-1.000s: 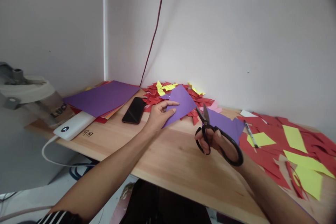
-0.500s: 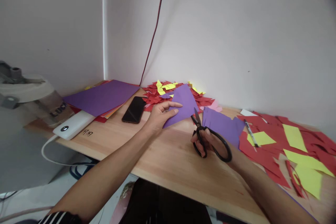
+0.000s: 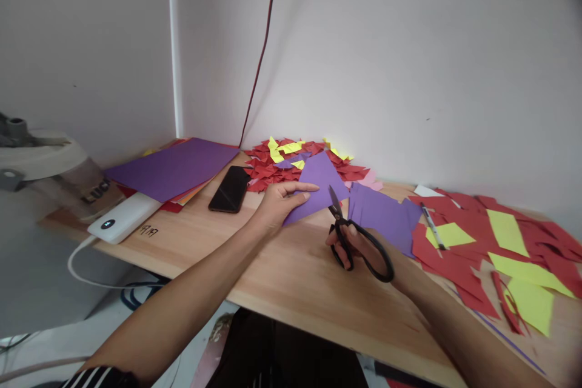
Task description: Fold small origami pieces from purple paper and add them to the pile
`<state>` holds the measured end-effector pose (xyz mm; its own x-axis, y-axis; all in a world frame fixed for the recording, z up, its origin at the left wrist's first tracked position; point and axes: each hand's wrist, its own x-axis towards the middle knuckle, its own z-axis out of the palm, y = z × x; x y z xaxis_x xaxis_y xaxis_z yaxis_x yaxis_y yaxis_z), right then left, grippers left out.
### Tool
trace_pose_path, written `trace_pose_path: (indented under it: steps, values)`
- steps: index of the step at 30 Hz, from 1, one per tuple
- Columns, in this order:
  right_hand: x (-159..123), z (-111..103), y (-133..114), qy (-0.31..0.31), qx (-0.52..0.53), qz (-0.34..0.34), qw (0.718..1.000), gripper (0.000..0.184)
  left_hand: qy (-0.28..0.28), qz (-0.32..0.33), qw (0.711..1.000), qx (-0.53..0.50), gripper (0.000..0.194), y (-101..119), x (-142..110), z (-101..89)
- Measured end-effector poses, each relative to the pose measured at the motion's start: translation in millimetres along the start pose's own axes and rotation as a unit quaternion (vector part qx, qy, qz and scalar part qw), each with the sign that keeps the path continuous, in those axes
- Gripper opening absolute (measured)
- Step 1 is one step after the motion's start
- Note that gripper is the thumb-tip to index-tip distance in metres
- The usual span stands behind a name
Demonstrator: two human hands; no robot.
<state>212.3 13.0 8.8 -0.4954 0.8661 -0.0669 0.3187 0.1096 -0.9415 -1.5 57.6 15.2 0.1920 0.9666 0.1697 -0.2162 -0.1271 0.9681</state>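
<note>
Purple paper [image 3: 324,176]: straight-edged piece, held right of the phone [image 3: 230,189], one corner pointing away. Scissors [image 3: 339,218]: black looped handles, dark blades; were farther right of the phone, blades parted, one overlapping the paper.

The phone [image 3: 230,189] lies left of the sheet [image 3: 319,177], the scraps [image 3: 271,172] behind

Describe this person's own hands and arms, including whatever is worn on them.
The left hand and right hand are ungloved, with no ring, watch or bracelet visible. The left forearm is bare up to a black sleeve with white stripes, seen at the bottom edge. The right forearm is bare as far as it shows; no sleeve is in view there.
</note>
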Motion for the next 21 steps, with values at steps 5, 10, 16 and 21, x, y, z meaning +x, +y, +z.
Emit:
trace_pose_path:
  steps: [5,10,16,21]
  values:
    - [-2.2,0.1,-2.8,0.005,-0.022,0.001,1.000,0.066,0.001,-0.003,1.000,0.004,0.025,1.9,-1.1,2.7]
    - [-4.3,0.8,-11.7,0.010,-0.040,0.023,0.999,0.069,0.007,-0.015,1.000,0.023,0.027,7.7,-2.8,4.4]
    - [-2.6,-0.7,-3.0,0.018,-0.029,0.033,0.999,0.066,0.006,-0.013,1.000,0.026,0.027,10.7,-2.9,5.1]
    - [-1.4,-1.5,3.2,0.028,-0.024,0.019,0.999,0.059,0.010,-0.024,0.999,0.021,0.027,10.5,-2.9,5.3]
